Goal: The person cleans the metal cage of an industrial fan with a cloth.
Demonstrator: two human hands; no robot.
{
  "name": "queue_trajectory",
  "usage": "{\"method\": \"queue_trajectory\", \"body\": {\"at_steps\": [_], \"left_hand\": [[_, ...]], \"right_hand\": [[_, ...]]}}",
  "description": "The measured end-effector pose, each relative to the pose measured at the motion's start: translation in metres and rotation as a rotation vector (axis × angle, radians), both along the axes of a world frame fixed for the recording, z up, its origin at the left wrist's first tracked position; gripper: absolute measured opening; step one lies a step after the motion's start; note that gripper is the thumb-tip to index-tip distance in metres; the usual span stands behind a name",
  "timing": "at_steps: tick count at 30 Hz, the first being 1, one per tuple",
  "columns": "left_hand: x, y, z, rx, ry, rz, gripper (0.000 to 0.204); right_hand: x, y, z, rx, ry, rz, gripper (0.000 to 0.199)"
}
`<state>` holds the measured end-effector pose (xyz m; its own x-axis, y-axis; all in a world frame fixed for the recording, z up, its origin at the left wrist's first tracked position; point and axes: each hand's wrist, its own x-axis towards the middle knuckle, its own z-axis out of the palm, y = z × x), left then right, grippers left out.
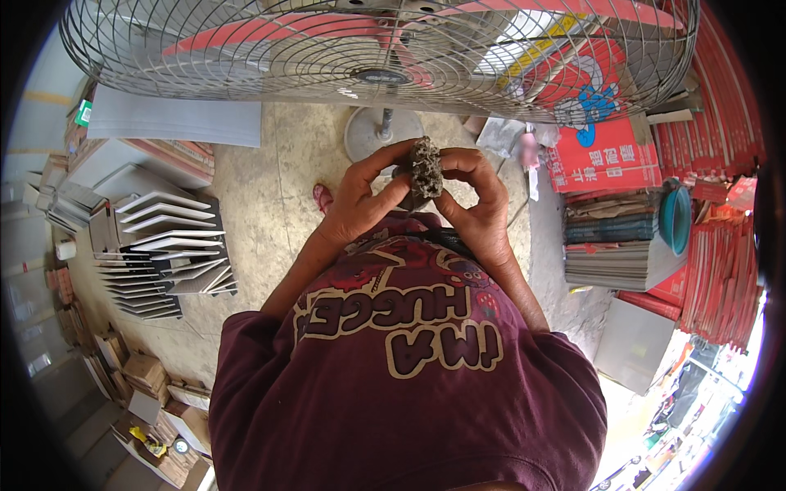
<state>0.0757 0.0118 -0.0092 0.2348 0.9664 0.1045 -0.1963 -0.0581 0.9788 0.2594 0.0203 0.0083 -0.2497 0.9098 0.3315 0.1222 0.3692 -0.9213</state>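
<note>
A large wire-caged fan (381, 49) with red blades looms at twelve o'clock. Grey fanned boards (168, 254) lie at nine, red card stacks (720, 270) at three. Left hand (356, 204) and right hand (479, 209) both pinch a rough, crumbly grey lump (425, 170), centred above the maroon shirt (409, 368).

Packaging workshop: flat red cartons (720, 270) stacked, grey boards (164, 245).

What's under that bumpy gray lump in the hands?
Under the lump, between both hands, are the maroon shirt and concrete floor. The fingers cover the lump's bottom.
</note>
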Motion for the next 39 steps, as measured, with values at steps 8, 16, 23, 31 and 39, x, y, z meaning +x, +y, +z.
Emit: {"method": "queue_trajectory", "body": {"at_steps": [8,16,23,31,39], "left_hand": [[0.004,-0.001,0.004,0.095,0.085,-0.013,0.059],[0.003,-0.003,0.004,0.066,0.114,0.003,0.051],[0.006,-0.004,0.004,0.002,-0.077,0.051,0.041],[0.014,-0.002,0.026,-0.176,-0.310,0.004,0.043],[0.010,0.005,0.012,0.104,-0.019,0.143,0.042]], "right_hand": [[0.001,-0.001,-0.003,0.008,0.030,-0.029,0.037],[0.001,-0.002,0.003,0.043,-0.001,-0.051,0.036],[-0.004,-0.002,0.006,-0.173,0.235,0.046,0.064],[-0.003,-0.005,-0.006,-0.326,0.167,0.135,0.076],[0.000,-0.004,-0.007,-0.411,0.119,0.158,0.045]]}}
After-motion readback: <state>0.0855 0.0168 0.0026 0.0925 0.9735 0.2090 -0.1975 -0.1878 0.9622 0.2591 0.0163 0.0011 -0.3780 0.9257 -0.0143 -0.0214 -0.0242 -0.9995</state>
